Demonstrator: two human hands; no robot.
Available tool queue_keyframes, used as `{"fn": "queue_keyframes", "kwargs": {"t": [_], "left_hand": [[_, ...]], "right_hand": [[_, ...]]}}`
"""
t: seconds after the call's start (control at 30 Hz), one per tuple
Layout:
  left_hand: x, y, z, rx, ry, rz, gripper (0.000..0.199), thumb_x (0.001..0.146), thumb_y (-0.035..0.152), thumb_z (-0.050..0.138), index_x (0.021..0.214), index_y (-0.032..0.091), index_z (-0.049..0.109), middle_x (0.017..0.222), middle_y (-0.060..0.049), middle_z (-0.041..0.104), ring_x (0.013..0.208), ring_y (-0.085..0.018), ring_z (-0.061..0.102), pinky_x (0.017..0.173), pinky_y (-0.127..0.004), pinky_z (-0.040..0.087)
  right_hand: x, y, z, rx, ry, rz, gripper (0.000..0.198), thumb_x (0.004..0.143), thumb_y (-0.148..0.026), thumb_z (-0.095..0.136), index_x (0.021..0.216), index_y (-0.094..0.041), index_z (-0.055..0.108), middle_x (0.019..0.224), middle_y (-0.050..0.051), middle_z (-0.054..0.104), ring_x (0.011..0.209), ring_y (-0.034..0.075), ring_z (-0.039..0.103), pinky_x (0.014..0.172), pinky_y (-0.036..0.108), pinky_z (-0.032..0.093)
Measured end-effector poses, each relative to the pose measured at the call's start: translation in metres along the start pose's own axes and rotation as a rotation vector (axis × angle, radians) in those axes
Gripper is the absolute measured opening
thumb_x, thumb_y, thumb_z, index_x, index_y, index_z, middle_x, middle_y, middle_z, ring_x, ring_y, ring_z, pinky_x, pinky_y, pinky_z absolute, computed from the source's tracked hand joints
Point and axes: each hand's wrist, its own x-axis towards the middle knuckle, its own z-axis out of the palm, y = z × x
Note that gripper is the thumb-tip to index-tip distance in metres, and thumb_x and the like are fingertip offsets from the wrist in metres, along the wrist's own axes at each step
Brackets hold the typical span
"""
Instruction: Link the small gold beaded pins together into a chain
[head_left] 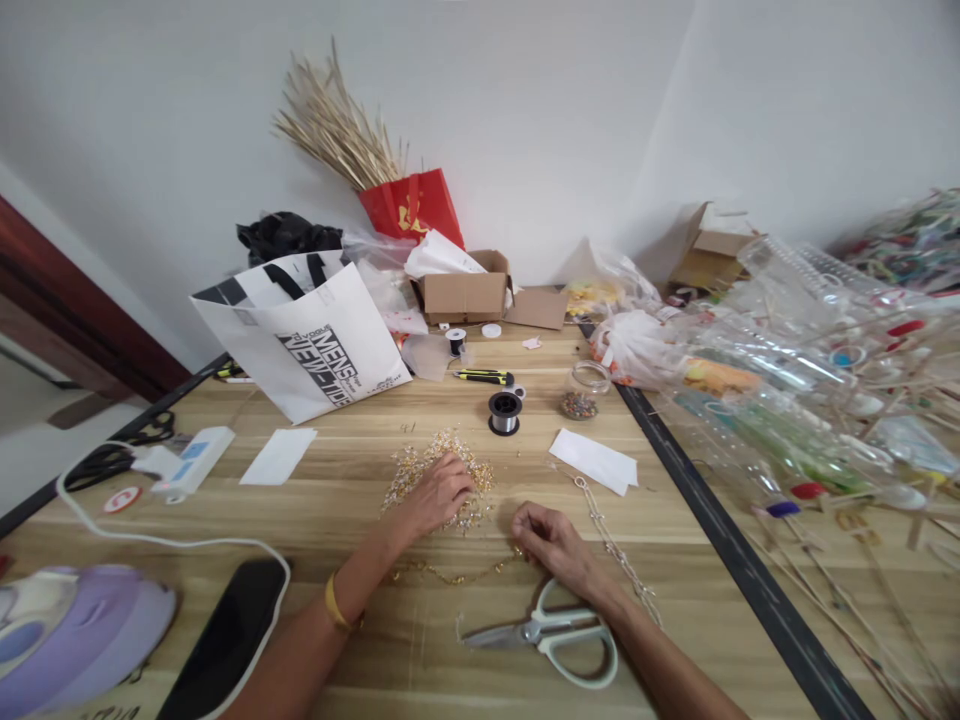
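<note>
A loose pile of small gold, white and clear beads (409, 470) is spread on the wooden table. My left hand (436, 492) rests over its right part, fingers curled down and closed among the beads; whether a bead is between the fingertips is hidden. A thin gold beaded chain (457, 578) lies in a curve nearer me, and my right hand (551, 540) pinches it at its right end. Just below that hand lie scissors (551, 632) with pale handles, blades pointing left. A silvery beaded chain (611, 540) runs along the right side of my right hand and forearm.
Beyond the beads stand a wire spool (505, 412), a yellow-black utility knife (485, 377) and a glass jar of beads (583, 392). White papers (595, 460) lie on the right. A phone (225, 640) and white cable are at left. Plastic bottles (772, 350) crowd the right.
</note>
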Motion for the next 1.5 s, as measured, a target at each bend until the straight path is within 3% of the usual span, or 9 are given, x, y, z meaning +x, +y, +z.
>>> {"fn": "queue_keyframes", "kwargs": {"t": [0.27,0.63,0.9,1.5], "left_hand": [[0.004,-0.001,0.002,0.006,0.036,0.016,0.015,0.087,0.017,0.05,0.081,0.016,0.064,0.081,-0.003,0.059,0.088,-0.019,0.047,0.089,-0.033,0.036],[0.004,-0.004,0.0,-0.012,-0.026,0.026,0.014,0.084,0.015,0.053,0.075,0.016,0.064,0.076,-0.002,0.059,0.083,-0.018,0.048,0.086,-0.032,0.036],[0.011,-0.003,0.006,0.013,0.02,-0.04,0.016,0.085,0.016,0.052,0.075,0.016,0.064,0.077,-0.003,0.06,0.084,-0.018,0.049,0.085,-0.031,0.036],[0.019,-0.006,0.004,-0.137,-0.026,-0.052,0.014,0.082,0.016,0.057,0.07,0.017,0.065,0.073,-0.002,0.061,0.084,-0.019,0.049,0.083,-0.032,0.037]], "right_hand": [[0.0,0.002,0.0,0.001,0.003,0.01,0.03,0.081,-0.044,0.054,0.07,-0.017,0.049,0.055,-0.004,0.046,0.047,0.009,0.04,0.045,0.02,0.032],[0.0,0.002,0.0,-0.003,0.001,0.018,0.026,0.082,-0.039,0.053,0.07,-0.016,0.049,0.055,-0.004,0.045,0.048,0.008,0.04,0.045,0.02,0.031],[0.0,0.003,0.0,-0.015,0.001,0.02,0.024,0.082,-0.037,0.053,0.071,-0.016,0.049,0.057,-0.004,0.046,0.048,0.008,0.041,0.046,0.02,0.032],[0.0,0.001,-0.001,-0.008,-0.002,0.026,0.03,0.082,-0.045,0.053,0.071,-0.017,0.049,0.056,-0.004,0.046,0.048,0.009,0.041,0.046,0.02,0.032]]}}
